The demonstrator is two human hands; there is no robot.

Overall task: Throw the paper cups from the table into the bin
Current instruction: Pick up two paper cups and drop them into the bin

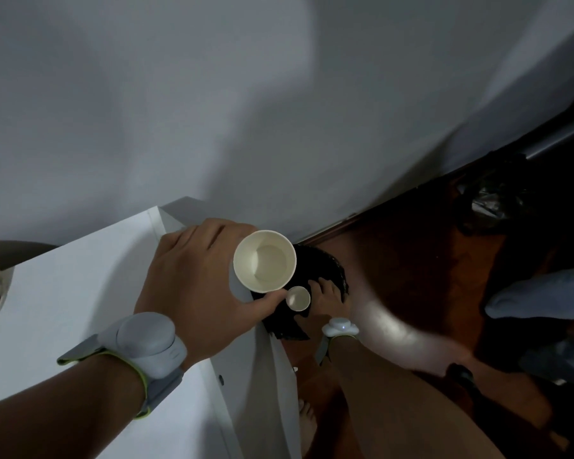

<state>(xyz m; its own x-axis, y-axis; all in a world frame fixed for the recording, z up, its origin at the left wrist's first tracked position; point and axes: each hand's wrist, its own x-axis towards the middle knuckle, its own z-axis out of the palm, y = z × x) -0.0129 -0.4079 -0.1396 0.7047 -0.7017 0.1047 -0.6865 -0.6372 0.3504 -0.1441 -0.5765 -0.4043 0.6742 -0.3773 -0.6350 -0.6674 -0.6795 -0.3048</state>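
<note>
Paper cup (264,261), white and open end up, sits in the left hand (193,289), whose fingers wrap around its side and press it from behind while the thumb lies along its lower edge. The cup is held out past the edge of the white tabletop (64,303), above the bin (325,270), which is lined with a black bag and stands on the floor beside the furniture. The left wrist carries a grey band (146,346) with a rounded pod on top.

Lower down, the right hand (325,293) reaches into the mouth of the bin, with a second, smaller-looking paper cup (298,298) at its fingertips; the fingers appear curled toward it, but the dim light hides whether they grip it. A white band with a small light (340,327) sits on the right wrist.

Beyond the hands, a reddish wooden floor (411,266) runs along a pale wall (213,111). A bare foot (307,422) shows near the base of the furniture.
</note>
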